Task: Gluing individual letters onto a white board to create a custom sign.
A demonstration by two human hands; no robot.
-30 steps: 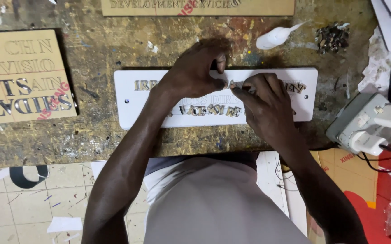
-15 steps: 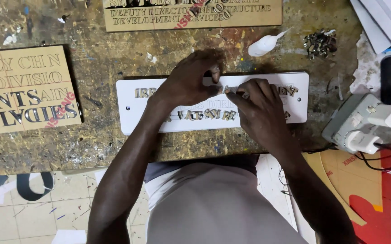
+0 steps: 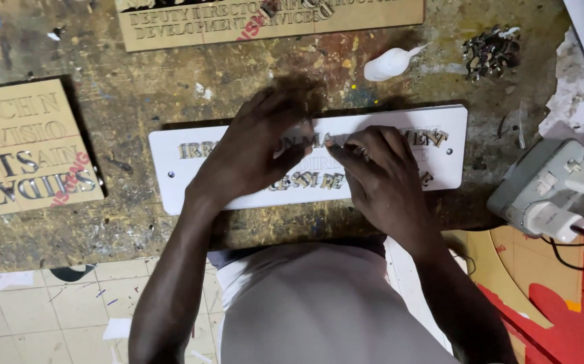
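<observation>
Where both hands press, a white sign plate (image 3: 170, 158) with raised metallic letters (image 3: 305, 179).

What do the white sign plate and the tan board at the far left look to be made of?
White sign plate: probably smooth plastic or acrylic, judging by its even matte white face and clean rounded corners. Tan board: likely MDF or similar wood board, with a dull, grainless tan surface and cut-out lettering.
</observation>
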